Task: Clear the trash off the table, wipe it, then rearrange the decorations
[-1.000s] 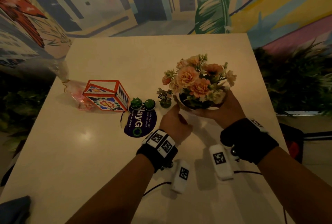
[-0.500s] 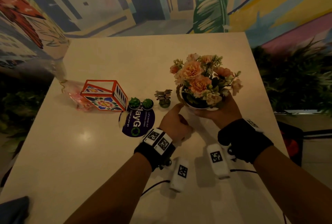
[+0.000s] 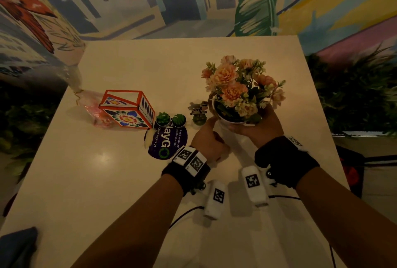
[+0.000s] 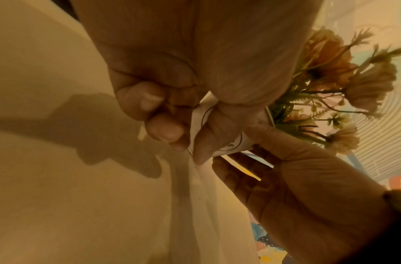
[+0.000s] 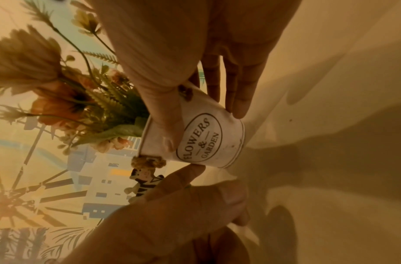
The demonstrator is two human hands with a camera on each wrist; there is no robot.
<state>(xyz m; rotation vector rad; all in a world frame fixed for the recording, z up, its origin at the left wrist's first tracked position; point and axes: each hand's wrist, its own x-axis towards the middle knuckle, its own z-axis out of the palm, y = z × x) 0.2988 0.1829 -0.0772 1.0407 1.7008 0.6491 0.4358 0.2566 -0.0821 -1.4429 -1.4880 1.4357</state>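
A white flower pot (image 3: 231,120) marked "FLOWERS & GARDEN" (image 5: 208,142), full of peach artificial flowers (image 3: 234,87), hangs tilted just above the table (image 3: 86,181), right of centre. My right hand (image 3: 257,127) grips it, thumb across the front and fingers behind (image 5: 235,89). My left hand (image 3: 208,136) reaches in from the left; thumb and forefinger tips pinch the pot's lower side (image 4: 231,144), and the other fingers (image 4: 149,101) are curled. A thin pale sliver shows by those curled fingers, and what it is cannot be told.
To the left stand an orange patterned box (image 3: 129,108), a clear bag with pink contents (image 3: 90,106), two tiny green cacti (image 3: 163,118), a small potted figure (image 3: 198,114) and a round purple sticker (image 3: 166,143). A dark cloth (image 3: 17,244) lies at the near left corner. Foliage (image 3: 354,96) borders the right edge.
The flower pot has shifted right, away from the small potted figure, carried by my right hand. My left hand has followed it, staying at the pot's left side.
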